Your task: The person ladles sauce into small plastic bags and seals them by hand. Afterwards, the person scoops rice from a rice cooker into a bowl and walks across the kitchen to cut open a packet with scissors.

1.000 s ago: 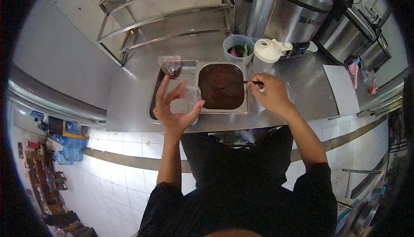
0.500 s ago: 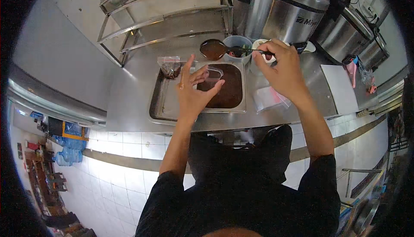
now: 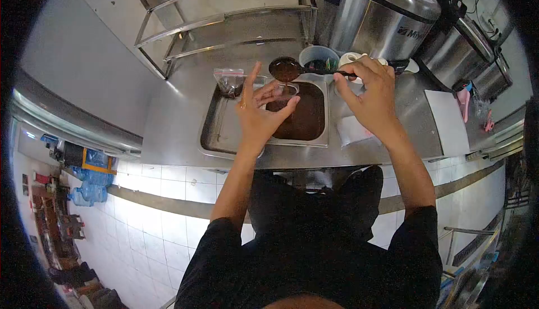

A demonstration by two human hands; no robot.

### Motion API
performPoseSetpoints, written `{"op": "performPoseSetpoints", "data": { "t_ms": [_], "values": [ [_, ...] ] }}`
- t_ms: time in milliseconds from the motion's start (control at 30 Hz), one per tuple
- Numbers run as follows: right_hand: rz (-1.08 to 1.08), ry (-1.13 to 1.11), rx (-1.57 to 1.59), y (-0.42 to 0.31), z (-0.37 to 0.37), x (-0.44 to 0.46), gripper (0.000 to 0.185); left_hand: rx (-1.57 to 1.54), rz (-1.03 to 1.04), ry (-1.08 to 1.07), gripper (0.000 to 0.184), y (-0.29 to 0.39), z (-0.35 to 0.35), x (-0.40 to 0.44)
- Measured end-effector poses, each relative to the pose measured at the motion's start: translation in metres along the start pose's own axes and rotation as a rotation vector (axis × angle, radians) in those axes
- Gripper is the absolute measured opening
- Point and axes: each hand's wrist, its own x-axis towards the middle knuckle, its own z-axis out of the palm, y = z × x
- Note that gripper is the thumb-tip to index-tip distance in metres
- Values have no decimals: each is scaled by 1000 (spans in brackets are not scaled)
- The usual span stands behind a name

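Observation:
My right hand (image 3: pixel 373 92) pinches the handle of a black ladle (image 3: pixel 285 68) whose bowl is full of dark brown sauce. The bowl hangs over the clear plastic bag (image 3: pixel 289 90) in my left hand (image 3: pixel 261 107), and some sauce seems to run down toward the bag's mouth. My left thumb and fingers spread that mouth apart, with the index finger pointing up. Below the bag sits a rectangular metal pan (image 3: pixel 303 121) of brown sauce. A filled zip bag (image 3: pixel 229 81) lies left of my left hand, on the edge of a metal tray (image 3: pixel 222 123).
Behind the ladle stands a clear tub (image 3: pixel 319 56). Flat plastic bags (image 3: pixel 355 131) lie right of the pan. Large steel containers (image 3: pixel 382 19) line the back, a metal rack (image 3: pixel 224 17) stands back left, and a white board (image 3: pixel 446 121) lies at right.
The ladle's bowl has come down from beside the tub to over the bag in my left hand. My left hand still holds the bag apart.

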Motion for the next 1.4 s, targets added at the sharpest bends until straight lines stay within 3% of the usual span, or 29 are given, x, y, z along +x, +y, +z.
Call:
{"op": "performPoseSetpoints", "data": {
  "t_ms": [333, 533, 633, 733, 800, 867, 1000, 1100, 1200, 1300, 1400],
  "values": [
    [-154, 181, -132, 4, 12, -7, 19, -25, 15, 23, 100, 4, 1, 4],
    [-53, 128, -66, 7, 18, -11, 21, -114, -41, 22, 100, 7, 0, -1],
    [334, -207, 61, 20, 16, -10, 29, -97, -53, 46, 101, 6, -4, -10],
    [466, -548, 219, 55, 29, -17, 36, -86, -18, 77, 102, 6, -10, -19],
    [82, -235, 88, 23, 25, -21, 44, -117, -8, 79, 104, 20, -13, -22],
    [-88, -82, 122, -17, 28, -29, 44, -167, 1, 86, 103, 36, -12, -27],
    [26, -91, 311, -53, 43, -63, 30, -255, -2, -17, 99, 54, -15, -42],
    [130, -53, 348, -60, 35, -73, 20, -413, -146, -15, 68, 60, -22, -52],
    [140, -94, 461, -54, 31, -81, 15, -106, -195, -234, 28, 48, -48, -62],
    [136, -130, 523, -52, 27, -80, 14, -2, -209, -251, 7, 58, -48, -63],
    [143, -128, 547, -51, 25, -83, 13, 146, -106, -264, 6, 56, -47, -67]
  ]
}}
